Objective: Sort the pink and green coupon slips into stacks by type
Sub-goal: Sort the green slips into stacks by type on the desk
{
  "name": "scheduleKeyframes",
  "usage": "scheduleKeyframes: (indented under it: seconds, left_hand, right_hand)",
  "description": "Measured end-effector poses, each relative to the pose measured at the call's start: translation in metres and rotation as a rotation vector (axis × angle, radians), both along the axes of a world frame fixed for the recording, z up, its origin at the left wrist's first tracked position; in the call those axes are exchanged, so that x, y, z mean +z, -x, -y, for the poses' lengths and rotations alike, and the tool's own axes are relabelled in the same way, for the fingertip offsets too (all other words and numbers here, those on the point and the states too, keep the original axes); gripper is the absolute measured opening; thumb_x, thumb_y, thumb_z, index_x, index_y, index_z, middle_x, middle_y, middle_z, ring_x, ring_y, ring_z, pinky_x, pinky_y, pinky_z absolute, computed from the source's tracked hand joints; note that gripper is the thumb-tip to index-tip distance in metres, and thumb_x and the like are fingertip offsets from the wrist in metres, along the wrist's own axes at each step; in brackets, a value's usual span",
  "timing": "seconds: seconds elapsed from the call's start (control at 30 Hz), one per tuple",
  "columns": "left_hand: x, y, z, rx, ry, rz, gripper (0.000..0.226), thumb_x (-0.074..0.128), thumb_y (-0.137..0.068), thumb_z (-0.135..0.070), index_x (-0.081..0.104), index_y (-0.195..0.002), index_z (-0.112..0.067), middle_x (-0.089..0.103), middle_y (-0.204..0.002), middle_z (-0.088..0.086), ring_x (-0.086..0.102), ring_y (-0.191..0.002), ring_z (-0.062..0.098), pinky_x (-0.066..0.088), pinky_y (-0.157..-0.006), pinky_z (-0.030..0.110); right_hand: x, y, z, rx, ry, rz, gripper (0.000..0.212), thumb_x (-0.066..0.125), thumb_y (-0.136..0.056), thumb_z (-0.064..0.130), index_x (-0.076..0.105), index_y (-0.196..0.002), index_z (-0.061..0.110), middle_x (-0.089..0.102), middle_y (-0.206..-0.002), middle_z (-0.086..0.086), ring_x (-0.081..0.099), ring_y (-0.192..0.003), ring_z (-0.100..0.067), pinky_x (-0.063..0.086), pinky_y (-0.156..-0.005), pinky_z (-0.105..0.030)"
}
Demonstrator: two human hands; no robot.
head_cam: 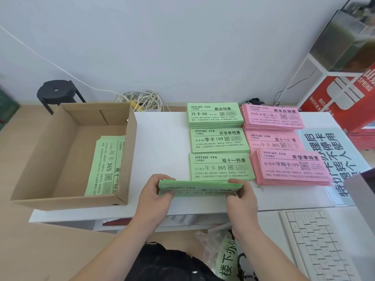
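Note:
I hold a thick bundle of green slips (199,187) edge-down on the white table (160,142), my left hand (156,194) gripping its left end and my right hand (241,196) its right end. Just behind the bundle lies a green stack (221,167), with two more green stacks (220,139) (214,114) further back in a column. To their right stand three pink stacks (292,167) (274,141) (272,116). More green slips (105,165) lie inside the cardboard box (60,157) at the left.
A white keyboard (316,244) sits at the lower right. A blue printed sheet (328,155) lies right of the pink stacks. Tangled cables (142,100) and a black stool (56,93) are behind the box. A red stand (343,92) is at the far right.

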State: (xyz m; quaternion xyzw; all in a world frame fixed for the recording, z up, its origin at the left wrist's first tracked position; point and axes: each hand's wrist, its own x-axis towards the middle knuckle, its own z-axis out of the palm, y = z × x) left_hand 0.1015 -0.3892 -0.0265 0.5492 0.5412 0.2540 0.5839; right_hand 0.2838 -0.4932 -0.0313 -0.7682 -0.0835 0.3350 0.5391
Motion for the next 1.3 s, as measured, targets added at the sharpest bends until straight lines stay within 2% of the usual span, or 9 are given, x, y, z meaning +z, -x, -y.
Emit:
scheduleKeyframes:
  seconds: [0.2,0.37,0.5,0.6,0.73,0.87,1.0,1.17,1.3]
  left_hand:
    - [-0.004,-0.013,0.015,-0.002,0.048,0.011,0.043,0.054,-0.086,0.009,0.059,-0.102,-0.03,0.063,-0.097,0.003,0.047,-0.058,0.013,0.04,-0.052,0.026]
    - [0.001,-0.005,0.006,0.044,-0.056,0.005,0.029,0.068,-0.09,-0.005,0.061,-0.104,-0.029,0.07,-0.101,-0.007,0.064,-0.098,0.007,0.049,-0.08,0.02]
    - [0.008,-0.002,-0.001,-0.016,-0.124,-0.021,0.036,0.072,-0.083,-0.003,0.061,-0.104,-0.03,0.068,-0.106,-0.013,0.061,-0.104,0.004,0.049,-0.088,0.023]
    - [0.013,-0.001,-0.005,-0.072,-0.163,-0.008,0.04,0.072,-0.084,-0.003,0.06,-0.11,-0.031,0.068,-0.108,-0.014,0.059,-0.11,0.002,0.046,-0.091,0.023]
    - [0.011,-0.003,-0.005,-0.085,-0.159,-0.019,0.029,0.071,-0.089,-0.008,0.063,-0.103,-0.032,0.068,-0.103,-0.013,0.063,-0.101,0.009,0.051,-0.085,0.026]
    - [0.007,-0.002,-0.006,-0.075,-0.157,-0.029,0.023,0.068,-0.093,-0.009,0.064,-0.097,-0.031,0.07,-0.094,-0.011,0.063,-0.092,0.009,0.049,-0.075,0.018]
    - [0.004,-0.004,-0.002,-0.058,-0.169,-0.021,0.016,0.068,-0.094,-0.017,0.062,-0.1,-0.03,0.068,-0.096,-0.013,0.061,-0.093,0.007,0.05,-0.08,0.025]
    - [0.008,-0.015,-0.001,0.052,-0.2,0.037,0.016,0.053,-0.105,-0.028,0.064,-0.097,-0.019,0.069,-0.095,-0.003,0.058,-0.083,0.001,0.042,-0.07,0.008]
    - [0.01,-0.019,-0.001,0.061,-0.163,0.08,0.018,0.047,-0.108,-0.029,0.062,-0.103,-0.021,0.067,-0.101,-0.007,0.057,-0.089,-0.006,0.042,-0.081,0.016]
  right_hand:
    - [0.009,0.008,-0.001,0.044,0.007,0.01,0.049,0.042,-0.083,-0.012,0.058,-0.109,0.027,0.065,-0.104,0.006,0.057,-0.093,-0.007,0.042,-0.072,-0.024]
    - [0.005,0.003,0.005,0.114,-0.009,0.063,0.035,0.062,-0.091,0.003,0.061,-0.106,0.035,0.069,-0.099,0.015,0.065,-0.097,-0.002,0.047,-0.074,-0.02]
    - [0.008,-0.004,0.005,0.097,-0.015,0.059,0.047,0.062,-0.085,-0.009,0.062,-0.109,0.032,0.069,-0.1,0.011,0.066,-0.085,-0.011,0.048,-0.063,-0.009]
    - [0.007,-0.007,0.003,0.128,-0.024,0.053,0.047,0.068,-0.081,-0.005,0.062,-0.109,0.032,0.068,-0.107,0.004,0.066,-0.091,-0.014,0.052,-0.076,-0.018]
    - [0.005,-0.003,0.002,0.132,-0.06,0.025,0.048,0.084,-0.067,0.019,0.061,-0.106,0.035,0.069,-0.108,-0.002,0.066,-0.101,-0.017,0.053,-0.09,-0.034]
    - [0.01,-0.002,0.002,0.09,-0.141,0.002,0.05,0.092,-0.074,0.025,0.061,-0.114,0.029,0.07,-0.11,0.009,0.064,-0.107,-0.007,0.044,-0.085,-0.02]
    - [0.022,0.005,-0.006,0.061,-0.085,-0.01,0.042,0.069,-0.088,0.058,0.055,-0.112,0.026,0.058,-0.103,0.006,0.057,-0.097,-0.008,0.042,-0.079,-0.024]
    - [0.024,0.008,-0.015,0.028,-0.057,0.017,0.035,0.062,-0.096,0.054,0.051,-0.108,0.023,0.054,-0.099,0.003,0.054,-0.087,-0.01,0.041,-0.073,-0.027]
    - [0.024,0.006,-0.016,0.021,-0.063,-0.001,0.041,0.062,-0.095,0.055,0.05,-0.114,0.021,0.053,-0.101,0.005,0.054,-0.089,-0.009,0.042,-0.075,-0.023]
